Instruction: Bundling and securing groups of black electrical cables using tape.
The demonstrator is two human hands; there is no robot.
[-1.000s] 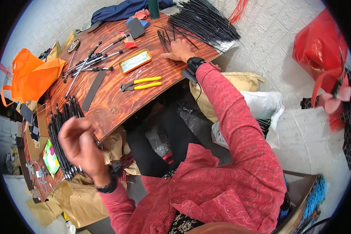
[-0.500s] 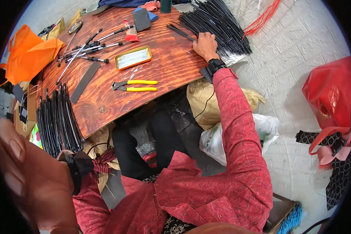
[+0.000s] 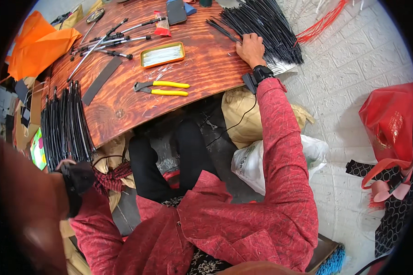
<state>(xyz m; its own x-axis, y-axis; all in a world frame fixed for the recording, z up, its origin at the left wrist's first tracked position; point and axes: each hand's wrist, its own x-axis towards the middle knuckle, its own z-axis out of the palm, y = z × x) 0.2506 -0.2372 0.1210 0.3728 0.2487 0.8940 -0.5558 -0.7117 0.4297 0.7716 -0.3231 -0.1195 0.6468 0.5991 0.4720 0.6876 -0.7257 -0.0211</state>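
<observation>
My right hand [image 3: 250, 48] lies on the near edge of a big pile of thin black cables [image 3: 266, 25] at the far right of the wooden table [image 3: 202, 73], fingers curled over a few strands. My left hand [image 3: 25, 206] is raised very close to the camera at the lower left, a large blur with a black wrist strap; its fingers cannot be made out. Just beyond it, a second bundle of black cables [image 3: 64, 123] lies along the table's left end.
On the table are yellow-handled pliers [image 3: 163, 88], a flat tin of white strips [image 3: 163, 55], a black strip [image 3: 101, 80], several loose tools [image 3: 105, 39] and a phone [image 3: 175, 11]. An orange bag [image 3: 36, 43] sits left; a red bag [image 3: 390, 119], white bag [image 3: 252, 160] and tan sack [image 3: 243, 107] lie on the floor.
My left hand rose from the left cable bundle up toward the camera and now blurs the lower left. My right hand stays on the black cable pile; the view shifted.
</observation>
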